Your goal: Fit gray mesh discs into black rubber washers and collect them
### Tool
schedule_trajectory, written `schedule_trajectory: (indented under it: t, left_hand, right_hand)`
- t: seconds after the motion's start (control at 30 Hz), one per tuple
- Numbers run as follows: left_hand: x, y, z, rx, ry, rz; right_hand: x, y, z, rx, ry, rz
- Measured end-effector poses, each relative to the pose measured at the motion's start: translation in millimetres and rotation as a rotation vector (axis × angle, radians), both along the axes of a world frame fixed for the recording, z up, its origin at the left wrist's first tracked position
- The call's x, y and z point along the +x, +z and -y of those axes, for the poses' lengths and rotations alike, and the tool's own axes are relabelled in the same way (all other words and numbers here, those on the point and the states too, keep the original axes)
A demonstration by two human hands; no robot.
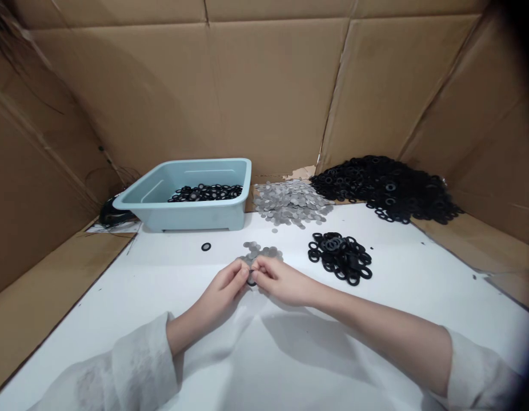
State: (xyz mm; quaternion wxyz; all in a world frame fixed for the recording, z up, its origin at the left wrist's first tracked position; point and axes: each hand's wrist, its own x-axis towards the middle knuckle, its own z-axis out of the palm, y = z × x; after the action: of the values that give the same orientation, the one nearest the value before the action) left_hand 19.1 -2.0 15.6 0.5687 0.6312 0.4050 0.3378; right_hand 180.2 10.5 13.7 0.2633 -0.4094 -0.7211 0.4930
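My left hand [231, 281] and my right hand [276, 278] meet at the middle of the white table. Between their fingertips they pinch a black rubber ring [251, 279], with a grey disc seeming to sit inside it; the fingers hide much of both. Just behind the hands lies a small heap of thin grey discs [264, 251]. To the right is a small pile of loose black rings [344, 260]. A single black ring with a grey centre [206, 247] lies flat on the table, left of the disc heap.
A light blue basin [196, 216] at the back left holds many black rings with grey centres. Beside it spreads a bigger pile of grey discs [294, 200]. A large mound of black rings [388, 185] sits back right. Cardboard walls [273, 97] enclose the table [161, 274].
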Motion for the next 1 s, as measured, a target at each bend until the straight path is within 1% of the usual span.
schedule_trajectory:
  t: [0.07,0.17,0.27,0.37,0.43,0.5,0.6,0.7,0.8,0.93,1.0]
  left_hand:
    - [1.0,0.9,0.0,-0.04,0.007,0.036]
    - [1.2,2.7,-0.2,-0.062,0.055,0.065]
    - [-0.7,4.1,-0.6,0.006,0.101,0.044]
    - [-3.1,5.1,-1.6,0.08,0.094,-0.001]
    - [-3.6,5.9,-1.9,0.084,0.084,-0.034]
    - [-3.2,6.7,-1.3,0.065,0.076,-0.062]
    - [-1.9,7.4,0.4,0.056,0.058,-0.105]
    - [-1.2,7.5,1.2,0.093,0.057,-0.133]
    - [-1.2,7.4,0.5,0.132,0.06,-0.149]
    - [-0.6,7.3,-0.5,0.146,0.068,-0.166]
    - [0.0,6.6,-0.6,0.123,0.065,-0.137]
  right_hand:
    - [0.9,4.5,2.4,0.102,-0.006,0.082]
    - [1.9,11.1,5.3,0.19,0.021,0.151]
    - [2.1,14.3,7.7,0.237,0.02,0.163]
    - [1.3,13.1,8.3,0.256,-0.032,0.102]
    - [0.4,10.0,6.4,0.203,-0.081,0.014]
    - [0.1,6.1,2.3,0.055,-0.093,-0.093]
    - [0.8,1.9,-4.7,-0.177,-0.06,-0.204]
    - [1.4,0.6,-8.1,-0.299,-0.067,-0.274]
    - [0.4,-0.1,-7.4,-0.329,-0.073,-0.298]
    - [-1.7,-1.2,-4.3,-0.259,-0.047,-0.238]
    - [-2.1,-1.0,-3.0,-0.2,-0.053,-0.191]
